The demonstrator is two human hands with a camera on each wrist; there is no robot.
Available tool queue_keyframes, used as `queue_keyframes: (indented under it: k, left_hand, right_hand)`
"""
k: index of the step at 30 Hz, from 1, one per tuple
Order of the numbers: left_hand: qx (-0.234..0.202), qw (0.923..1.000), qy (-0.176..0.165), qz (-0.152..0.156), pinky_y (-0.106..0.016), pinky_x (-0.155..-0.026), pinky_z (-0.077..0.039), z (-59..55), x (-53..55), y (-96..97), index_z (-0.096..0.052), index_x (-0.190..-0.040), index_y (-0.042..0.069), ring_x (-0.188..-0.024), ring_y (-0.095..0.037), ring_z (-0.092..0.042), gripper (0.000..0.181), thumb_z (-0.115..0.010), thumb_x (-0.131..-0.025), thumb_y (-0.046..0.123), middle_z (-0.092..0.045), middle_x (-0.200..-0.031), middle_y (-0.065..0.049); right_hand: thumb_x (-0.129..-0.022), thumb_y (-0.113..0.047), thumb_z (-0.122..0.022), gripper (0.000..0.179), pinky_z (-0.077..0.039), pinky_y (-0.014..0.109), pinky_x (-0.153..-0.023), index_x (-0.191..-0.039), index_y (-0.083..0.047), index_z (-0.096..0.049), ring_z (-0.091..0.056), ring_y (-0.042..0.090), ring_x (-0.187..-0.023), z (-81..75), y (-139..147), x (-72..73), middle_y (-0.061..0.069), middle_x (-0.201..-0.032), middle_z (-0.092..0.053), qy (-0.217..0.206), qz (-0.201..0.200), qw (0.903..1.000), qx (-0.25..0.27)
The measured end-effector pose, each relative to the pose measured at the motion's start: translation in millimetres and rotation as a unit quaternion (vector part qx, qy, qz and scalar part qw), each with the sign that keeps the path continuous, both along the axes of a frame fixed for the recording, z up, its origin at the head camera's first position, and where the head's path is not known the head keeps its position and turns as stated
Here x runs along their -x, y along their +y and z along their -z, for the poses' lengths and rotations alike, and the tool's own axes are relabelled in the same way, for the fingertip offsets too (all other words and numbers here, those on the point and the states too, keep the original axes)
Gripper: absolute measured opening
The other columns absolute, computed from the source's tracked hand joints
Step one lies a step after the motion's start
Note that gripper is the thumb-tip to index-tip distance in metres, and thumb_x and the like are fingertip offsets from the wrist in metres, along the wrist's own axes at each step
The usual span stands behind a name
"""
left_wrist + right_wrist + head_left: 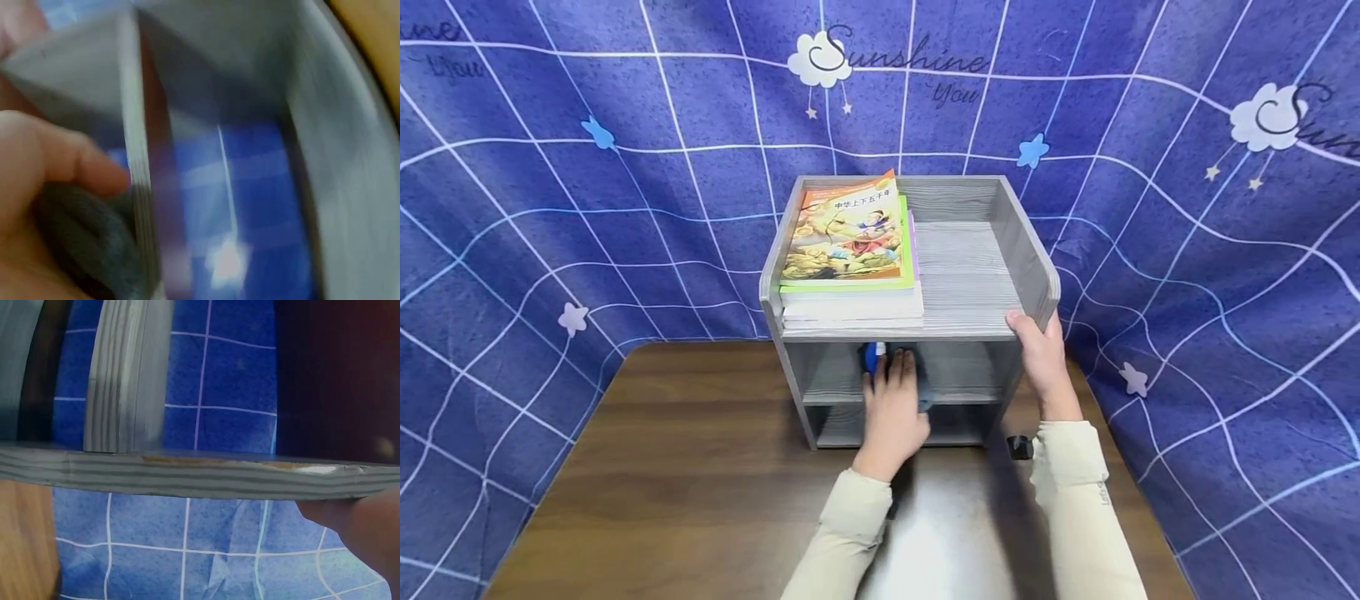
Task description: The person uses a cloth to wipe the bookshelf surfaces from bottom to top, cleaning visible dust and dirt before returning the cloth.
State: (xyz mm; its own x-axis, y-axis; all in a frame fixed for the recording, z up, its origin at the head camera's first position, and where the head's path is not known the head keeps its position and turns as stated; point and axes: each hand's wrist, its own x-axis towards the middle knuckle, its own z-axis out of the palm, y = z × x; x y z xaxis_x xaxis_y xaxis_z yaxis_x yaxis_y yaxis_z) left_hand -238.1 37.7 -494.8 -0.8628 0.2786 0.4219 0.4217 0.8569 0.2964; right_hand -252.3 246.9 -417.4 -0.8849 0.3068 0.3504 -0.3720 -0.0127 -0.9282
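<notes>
A small grey wood-grain shelf unit [906,333] stands on the brown table. My left hand [891,417] reaches into its middle compartment. A dark grey, fuzzy cloth [94,234] is bunched in this hand, under the thumb, in the left wrist view; only a bit of it shows past the hand in the head view. My right hand [1043,358] grips the front of the right side panel [1028,242], its thumb inside on the top shelf. In the right wrist view part of that hand [359,528] touches the panel edge [237,478].
Stacked books [850,242] lie at the left of the top shelf. A small black object [1019,447] sits on the table [700,467] by the unit's right foot. A blue patterned curtain [662,208] hangs behind and beside the table. The left wrist view is blurred.
</notes>
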Motion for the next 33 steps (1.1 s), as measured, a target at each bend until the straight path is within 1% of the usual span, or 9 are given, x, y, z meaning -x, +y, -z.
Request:
queue_keyframes:
  k: [4,7,9,11,14,18,21,24,33]
  left_hand:
    - [-0.081,0.9898,-0.093,0.071,-0.063,-0.114,-0.019,-7.1,1.3,38.4,-0.029,-0.157,0.000,-0.148,-0.040,-0.022,0.089,-0.076,-0.082,0.014,-0.032,-0.160,-0.018]
    - [-0.055,0.9832,-0.129,0.117,-0.060,-0.116,-0.016,-8.3,5.3,59.4,-0.024,-0.159,0.003,-0.151,-0.037,-0.016,0.087,-0.073,-0.088,0.020,-0.025,-0.164,-0.015]
    - [-0.020,0.9818,-0.133,0.134,-0.059,-0.116,-0.016,-8.5,6.4,71.5,-0.024,-0.160,0.005,-0.152,-0.035,-0.014,0.085,-0.070,-0.090,0.022,-0.023,-0.165,-0.012]
    - [0.023,0.9846,-0.115,0.130,-0.058,-0.116,-0.018,-7.0,6.4,81.6,-0.027,-0.159,0.007,-0.151,-0.035,-0.016,0.083,-0.069,-0.090,0.024,-0.024,-0.165,-0.011]
    - [0.110,0.9879,-0.049,0.098,-0.057,-0.114,-0.025,-2.4,4.0,92.9,-0.033,-0.157,0.006,-0.149,-0.036,-0.023,0.086,-0.073,-0.086,0.033,-0.030,-0.162,-0.012]
    - [0.198,0.9772,0.063,0.045,-0.054,-0.110,-0.034,8.7,2.2,103.5,-0.042,-0.153,0.007,-0.144,-0.036,-0.033,0.090,-0.078,-0.080,0.047,-0.040,-0.157,-0.011]
    - [0.208,0.9708,0.118,0.021,-0.052,-0.108,-0.037,15.7,3.2,105.6,-0.049,-0.149,0.009,-0.141,-0.035,-0.038,0.076,-0.074,-0.086,0.044,-0.046,-0.153,-0.010]
    - [0.209,0.9666,0.148,0.012,-0.050,-0.106,-0.039,20.6,4.8,105.0,-0.054,-0.146,0.011,-0.139,-0.035,-0.042,0.060,-0.068,-0.093,0.036,-0.050,-0.149,-0.010]
    - [0.196,0.9678,0.158,0.014,-0.049,-0.106,-0.039,25.0,8.8,85.2,-0.062,-0.138,0.015,-0.139,-0.036,-0.042,0.056,-0.073,-0.087,0.035,-0.051,-0.148,-0.009]
  right_hand:
    - [-0.093,-0.008,-0.053,0.043,-0.041,0.027,-0.097,-0.134,0.004,-0.045,-0.057,0.017,-0.101,2.1,0,0.7,0.006,-0.110,-0.061,0.007,-0.010,0.9999,0.001]
    - [-0.093,-0.007,-0.051,0.047,-0.039,0.028,-0.101,-0.137,0.006,-0.043,-0.056,0.018,-0.104,4.4,-3,2.9,0.010,-0.115,-0.059,0.014,-0.021,0.9997,0.001]
    - [-0.093,-0.006,-0.051,0.048,-0.038,0.029,-0.102,-0.139,0.006,-0.042,-0.055,0.019,-0.106,4.3,-4,3.1,0.013,-0.118,-0.057,0.013,-0.025,0.9996,0.002]
    - [-0.093,-0.006,-0.050,0.049,-0.038,0.030,-0.102,-0.140,0.006,-0.040,-0.054,0.019,-0.108,3.2,-4,2.7,0.016,-0.121,-0.056,0.006,-0.028,0.9996,0.004]
    - [-0.094,-0.008,-0.050,0.050,-0.039,0.031,-0.102,-0.141,0.005,-0.039,-0.054,0.019,-0.108,0.6,-3,1.4,0.016,-0.122,-0.055,-0.013,-0.027,0.9995,0.001]
    - [-0.095,-0.008,-0.050,0.050,-0.039,0.033,-0.102,-0.141,0.005,-0.038,-0.055,0.018,-0.107,-3.0,1,-0.2,0.016,-0.122,-0.054,-0.024,-0.026,0.9994,-0.003]
    - [-0.095,-0.008,-0.051,0.048,-0.039,0.032,-0.101,-0.140,0.005,-0.040,-0.055,0.018,-0.106,-4.7,1,-0.5,0.015,-0.119,-0.056,-0.023,-0.021,0.9995,-0.005]
    - [-0.095,-0.007,-0.051,0.046,-0.040,0.031,-0.099,-0.138,0.004,-0.042,-0.056,0.017,-0.104,-4.5,1,-1.1,0.011,-0.116,-0.057,-0.022,-0.015,0.9996,-0.013]
    - [-0.096,-0.004,-0.049,0.043,-0.042,0.027,-0.095,-0.136,0.008,-0.044,-0.059,0.017,-0.099,-1.9,3,-1.5,0.004,-0.108,-0.062,0.011,-0.019,0.9988,-0.044]
